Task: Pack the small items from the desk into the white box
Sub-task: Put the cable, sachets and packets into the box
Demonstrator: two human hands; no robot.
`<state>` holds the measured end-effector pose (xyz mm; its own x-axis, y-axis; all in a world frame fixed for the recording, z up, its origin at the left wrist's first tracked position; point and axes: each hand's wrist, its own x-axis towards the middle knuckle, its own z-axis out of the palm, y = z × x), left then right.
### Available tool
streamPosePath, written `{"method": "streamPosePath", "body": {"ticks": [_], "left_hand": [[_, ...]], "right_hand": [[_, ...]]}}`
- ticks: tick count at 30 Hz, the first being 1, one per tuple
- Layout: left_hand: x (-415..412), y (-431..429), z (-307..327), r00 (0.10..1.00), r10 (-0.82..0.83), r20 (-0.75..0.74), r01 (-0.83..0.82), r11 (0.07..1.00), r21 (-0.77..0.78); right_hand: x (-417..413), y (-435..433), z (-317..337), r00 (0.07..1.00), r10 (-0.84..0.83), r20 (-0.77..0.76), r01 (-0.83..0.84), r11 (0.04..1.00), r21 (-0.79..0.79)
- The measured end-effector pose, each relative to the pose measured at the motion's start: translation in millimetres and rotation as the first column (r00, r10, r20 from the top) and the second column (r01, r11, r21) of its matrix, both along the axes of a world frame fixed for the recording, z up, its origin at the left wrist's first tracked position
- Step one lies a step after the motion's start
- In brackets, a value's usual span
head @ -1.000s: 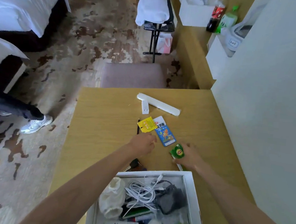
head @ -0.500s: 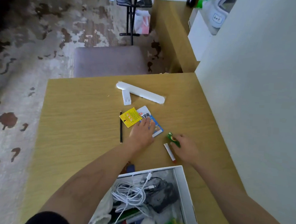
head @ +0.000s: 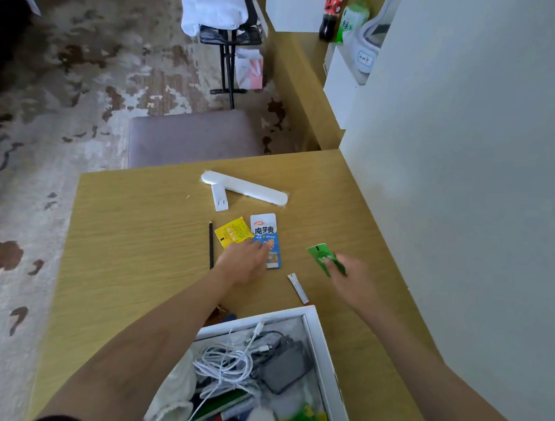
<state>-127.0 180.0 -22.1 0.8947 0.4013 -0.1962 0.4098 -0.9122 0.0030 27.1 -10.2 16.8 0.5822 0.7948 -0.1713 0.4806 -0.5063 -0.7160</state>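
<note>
Resting released on the lower end of the blue packet [head: 263, 232] with the left grip [head: 244, 262], fingers flat; long axis on the tabletop [head: 136, 233] running 12 to 6, yellow packet [head: 232, 233] touching at 9

Pinching the green packet [head: 320, 254] in the right grip [head: 350, 281], off at 3

Likely next: drag toward 6 into the white box [head: 262, 318]

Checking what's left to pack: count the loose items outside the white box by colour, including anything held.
White: 3, long bar, small block, thin stick
Yellow: 1, sachet
Blue-and-white: 1, snack packet
Green: 1, wrapper in the right hand
Black: 1, pencil
Total: 7, plus a half-hidden item beside the white box
</note>
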Motion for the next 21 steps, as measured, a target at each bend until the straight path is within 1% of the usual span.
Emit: {"method": "streamPosePath", "body": {"ticks": [1,2,3,4,5,6,7,9,11,12,13,14,15,16,17,18,19,20,21], "left_hand": [[2,5,0,0.988,0.137,0.068,-0.135,0.990,-0.024],[4,12,-2,0.961,0.260,0.096,-0.256,0.965,-0.050],[4,21,-4,0.934,0.349,0.068,-0.345,0.936,-0.067],[3,29,-5,0.917,0.398,0.003,-0.397,0.915,-0.072],[2,36,-9,0.908,0.412,-0.073,-0.416,0.908,-0.057],[1,41,-11,0.907,0.401,-0.130,-0.406,0.913,-0.020],[0,43,-14,0.918,0.365,-0.152,-0.365,0.931,0.034],[2,42,-16,0.957,0.240,-0.165,-0.219,0.966,0.135],[3,41,-14,0.974,0.154,-0.164,-0.123,0.975,0.185],[3,41,-11,0.978,0.147,-0.147,-0.118,0.974,0.191],[2,41,-6,0.977,0.176,-0.118,-0.154,0.972,0.176],[1,40,1,0.968,0.246,-0.058,-0.237,0.964,0.121],[-1,38,11,0.938,0.344,0.032,-0.344,0.939,0.009],[-3,35,23,0.882,0.452,0.132,-0.431,0.888,-0.158],[-6,29,36,0.807,0.552,0.211,-0.461,0.812,-0.358],[-9,21,50,0.730,0.634,0.256,-0.428,0.716,-0.551],[-13,11,65,0.663,0.700,0.265,-0.363,0.610,-0.705],[-18,-2,80,0.610,0.750,0.255,-0.287,0.510,-0.811],[-25,-16,93,0.565,0.787,0.248,-0.219,0.433,-0.875]], "right_hand": [[-1,-1,1,1.000,0.009,0.001,-0.009,1.000,-0.007],[-2,-2,2,1.000,0.015,0.005,-0.015,1.000,-0.019],[-3,-3,3,1.000,0.016,0.011,-0.015,0.999,-0.032],[-4,-4,3,1.000,0.012,0.012,-0.012,0.999,-0.038],[-4,-4,3,1.000,0.009,0.006,-0.009,0.999,-0.038],[-5,-4,3,1.000,0.005,-0.005,-0.005,0.999,-0.037],[-6,-3,3,1.000,-0.006,-0.018,0.005,0.999,-0.035],[-8,0,3,0.998,-0.028,-0.054,0.027,0.999,-0.024],[-11,2,3,0.996,-0.035,-0.084,0.035,0.999,-0.010],[-12,3,6,0.995,-0.036,-0.095,0.036,0.999,-0.003],[-13,4,9,0.993,-0.040,-0.112,0.042,0.999,0.013],[-15,5,13,0.990,-0.051,-0.133,0.058,0.997,0.044],[-16,6,19,0.986,-0.073,-0.153,0.087,0.992,0.088],[-17,7,26,0.979,-0.105,-0.172,0.129,0.982,0.136],[-19,7,34,0.969,-0.141,-0.203,0.179,0.967,0.181],[-21,6,42,0.955,-0.168,-0.245,0.222,0.951,0.214],[-23,6,49,0.938,-0.181,-0.295,0.252,0.942,0.223],[-25,3,57,0.919,-0.181,-0.349,0.266,0.940,0.214],[-29,1,65,0.897,-0.164,-0.411,0.269,0.939,0.214]]}}
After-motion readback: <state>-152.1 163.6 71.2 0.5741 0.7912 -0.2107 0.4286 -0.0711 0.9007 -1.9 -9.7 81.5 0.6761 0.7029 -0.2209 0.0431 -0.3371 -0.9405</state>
